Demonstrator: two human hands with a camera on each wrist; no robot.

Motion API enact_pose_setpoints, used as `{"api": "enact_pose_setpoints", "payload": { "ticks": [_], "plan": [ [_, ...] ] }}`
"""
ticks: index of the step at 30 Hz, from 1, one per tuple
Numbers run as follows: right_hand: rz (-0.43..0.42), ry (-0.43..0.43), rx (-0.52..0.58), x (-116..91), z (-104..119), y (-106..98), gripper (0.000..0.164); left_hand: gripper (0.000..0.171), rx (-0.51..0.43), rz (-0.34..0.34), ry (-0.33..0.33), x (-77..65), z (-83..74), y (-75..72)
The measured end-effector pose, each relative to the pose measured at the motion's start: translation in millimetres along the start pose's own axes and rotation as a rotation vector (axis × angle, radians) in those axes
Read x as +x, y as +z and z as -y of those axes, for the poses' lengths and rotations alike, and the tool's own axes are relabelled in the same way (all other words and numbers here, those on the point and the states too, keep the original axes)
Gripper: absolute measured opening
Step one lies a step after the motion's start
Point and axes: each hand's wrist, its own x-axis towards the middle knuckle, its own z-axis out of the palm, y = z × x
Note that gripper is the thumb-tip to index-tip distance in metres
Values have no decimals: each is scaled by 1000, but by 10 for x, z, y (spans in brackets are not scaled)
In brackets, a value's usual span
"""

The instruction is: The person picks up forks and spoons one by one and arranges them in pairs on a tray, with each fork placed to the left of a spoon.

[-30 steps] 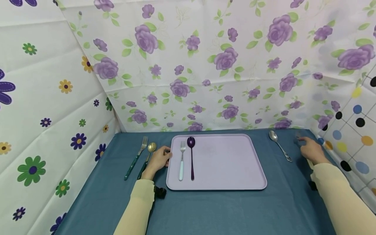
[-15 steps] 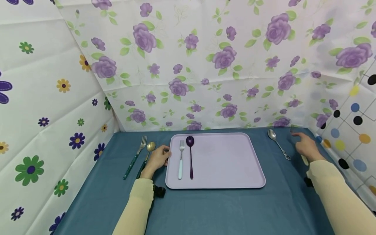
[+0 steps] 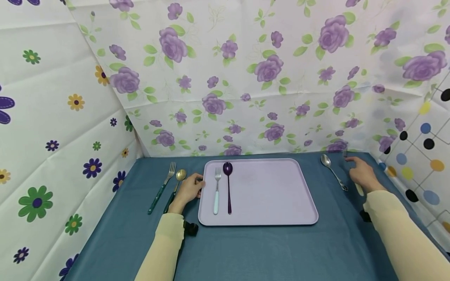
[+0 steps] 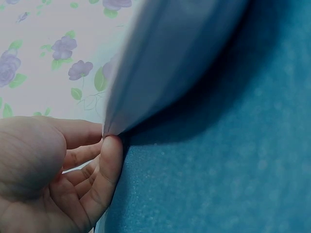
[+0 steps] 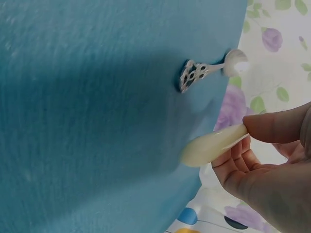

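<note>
My left hand pinches the left rim of a pale lilac tray; in the left wrist view, thumb and fingers meet at the tray's edge. On the tray lie a fork with a light blue handle and a dark purple spoon, side by side at the left. My right hand holds a fork by its cream handle, raised off the cloth. Its tines show faintly against the backdrop in the head view. Left of that hand lies a silver spoon with an ornate openwork handle.
A green-handled fork lies left of the tray. Next to it, a gold spoon with a green handle is partly hidden by my left wrist. Blue cloth covers the table. Flowered sheets stand at the back and sides.
My right hand has moved left with the cream-handled fork, nearer the silver spoon. My left hand stays on the tray's rim, and the tray's cutlery has not moved.
</note>
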Motion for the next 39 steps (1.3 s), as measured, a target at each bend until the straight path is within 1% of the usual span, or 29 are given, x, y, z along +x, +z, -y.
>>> {"api": "enact_pose_setpoints", "payload": {
  "ticks": [8,16,23,26,29,33,39],
  "plan": [
    [42,-16,15,0,74,47,67,33,10,0,8,-12,-14,-7],
    [44,-61,30,5,141,122,67,32,3,5,-2,-22,-23,-9],
    [43,-84,32,22,186,150,64,31,-10,-9,47,-43,-30,-17],
    [45,-91,31,10,206,156,63,31,-10,-8,57,-47,-32,-20],
    [47,-93,29,2,223,169,62,31,-11,-4,46,-35,-17,-13],
    [50,-88,31,2,237,181,62,31,1,-8,12,-35,-32,-7],
    [64,-91,39,33,239,187,62,31,8,-7,5,-12,-27,-2]
  ]
}}
